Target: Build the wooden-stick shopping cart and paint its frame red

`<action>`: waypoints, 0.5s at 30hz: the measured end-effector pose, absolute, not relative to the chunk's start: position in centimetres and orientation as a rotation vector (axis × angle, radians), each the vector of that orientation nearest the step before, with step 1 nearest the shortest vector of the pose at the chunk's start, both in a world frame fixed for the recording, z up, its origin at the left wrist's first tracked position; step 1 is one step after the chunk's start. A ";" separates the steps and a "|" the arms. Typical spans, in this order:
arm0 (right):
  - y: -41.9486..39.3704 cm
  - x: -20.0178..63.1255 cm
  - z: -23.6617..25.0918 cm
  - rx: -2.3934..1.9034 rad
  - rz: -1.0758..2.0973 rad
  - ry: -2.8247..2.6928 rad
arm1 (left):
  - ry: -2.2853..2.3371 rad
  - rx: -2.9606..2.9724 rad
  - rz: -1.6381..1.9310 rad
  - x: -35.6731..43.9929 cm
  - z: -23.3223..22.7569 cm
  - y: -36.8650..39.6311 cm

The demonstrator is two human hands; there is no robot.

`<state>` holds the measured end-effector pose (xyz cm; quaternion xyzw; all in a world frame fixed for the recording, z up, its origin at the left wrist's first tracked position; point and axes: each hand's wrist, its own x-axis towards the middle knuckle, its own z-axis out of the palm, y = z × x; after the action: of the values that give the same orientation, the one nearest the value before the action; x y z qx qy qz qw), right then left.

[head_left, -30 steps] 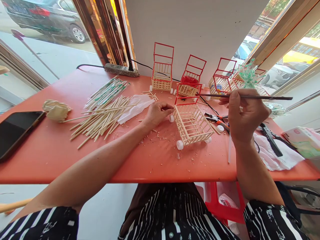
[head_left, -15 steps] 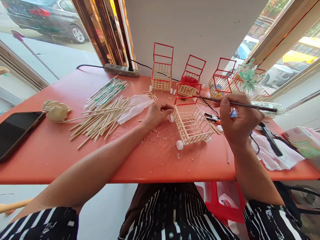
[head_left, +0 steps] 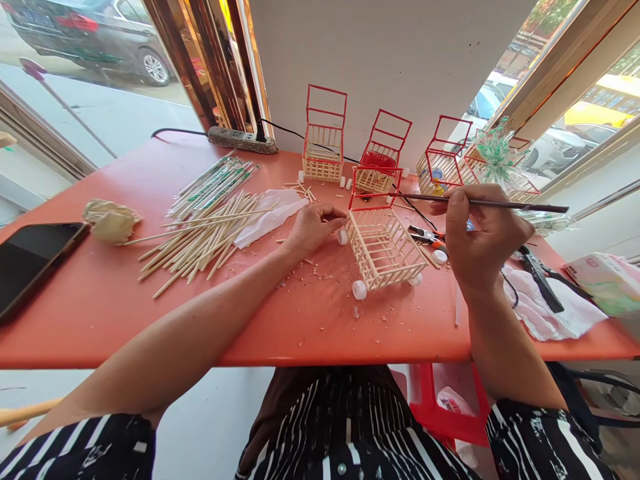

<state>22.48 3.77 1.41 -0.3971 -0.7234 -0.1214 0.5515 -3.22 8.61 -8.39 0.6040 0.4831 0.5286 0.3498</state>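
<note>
- Pinching a thin dark paintbrush (head_left: 480, 203) between thumb and closed fingers, the right hand (head_left: 483, 237) held it level, its tip at the red top frame of the pale wooden-stick cart (head_left: 383, 243), seemingly to paint it.
- The left hand (head_left: 313, 227) lay loosely curled beside the cart's white cap wheel (head_left: 343, 237), apparently steadying it, mid-table on the orange table (head_left: 100, 300).
- Loose bamboo sticks (head_left: 200, 240) lay toward the left edge.
</note>
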 end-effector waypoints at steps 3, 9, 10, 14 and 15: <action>3.6 22.3 1.4 -0.928 -0.326 -1.717 | 1.244 1.562 1.387 -3.2 -8.4 8.6; 3.3 21.7 1.4 -0.862 -0.322 -1.738 | 1.256 1.546 1.373 -3.1 -8.1 8.5; 3.3 21.6 1.4 -0.860 -0.293 -1.719 | 1.259 1.544 1.370 -3.1 -8.1 8.5; 3.6 21.2 1.1 -0.868 -0.101 -1.694 | 1.263 1.552 1.365 -3.1 -8.1 8.5; 3.6 21.1 1.0 -0.872 -0.045 -1.711 | 1.264 1.554 1.366 -3.1 -8.1 8.5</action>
<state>21.13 3.65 1.03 -0.3718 -0.7299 -0.0193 0.5733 -3.11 8.50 -8.14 0.6001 0.4883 0.5276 0.3507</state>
